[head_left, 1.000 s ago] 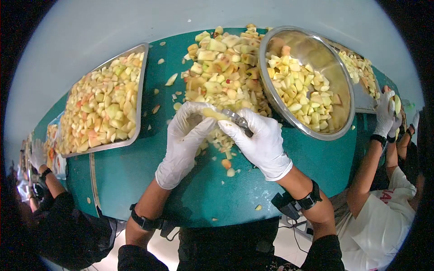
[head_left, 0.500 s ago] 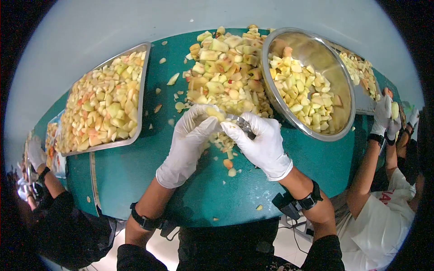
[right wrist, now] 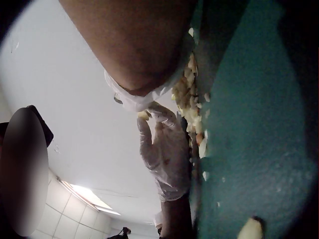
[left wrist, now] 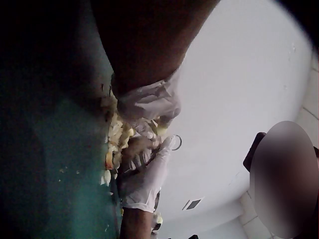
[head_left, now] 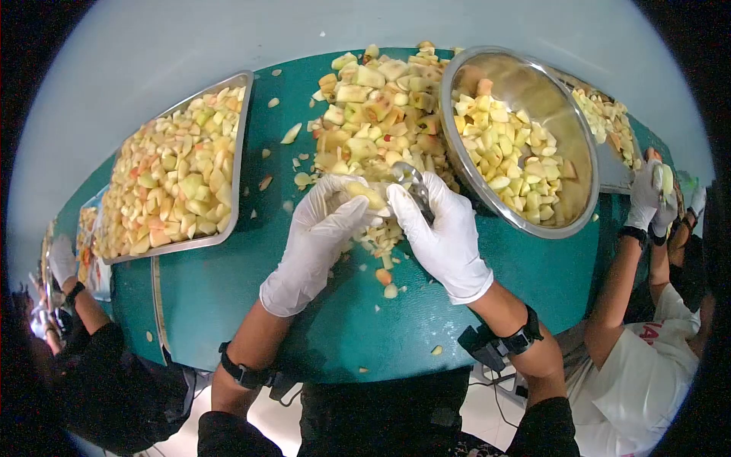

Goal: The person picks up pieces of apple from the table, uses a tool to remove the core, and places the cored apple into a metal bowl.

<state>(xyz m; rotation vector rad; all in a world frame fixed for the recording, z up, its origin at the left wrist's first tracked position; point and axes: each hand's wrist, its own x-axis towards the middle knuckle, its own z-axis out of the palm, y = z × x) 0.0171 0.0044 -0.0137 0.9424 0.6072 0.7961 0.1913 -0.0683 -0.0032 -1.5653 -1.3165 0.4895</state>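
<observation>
In the head view, my gloved left hand (head_left: 308, 244) pinches a pale yellow fruit piece (head_left: 367, 195) between thumb and fingers. My gloved right hand (head_left: 442, 240) is close beside it, its fingers curled round a shiny metal tool (head_left: 411, 181) with a ring-like end; its thumb is by the fruit piece. Both hands are over the near part of a heap of cut fruit (head_left: 373, 107). From the left wrist view, the tool's ring (left wrist: 177, 142) stands out past the right hand's fingers. The right wrist view shows the piece (right wrist: 144, 115) at the left hand's fingertips.
A metal tray (head_left: 242, 145) of cut fruit stands at the left, a steel bowl (head_left: 575, 152) of fruit chunks at the right. Scraps lie on the green table (head_left: 365, 320). People work on both sides, one with gloved hands (head_left: 647, 194) at the right.
The metal tool has tilted up and slightly away from the fruit piece, and my right hand has turned with it. My left hand still pinches the piece in nearly the same place.
</observation>
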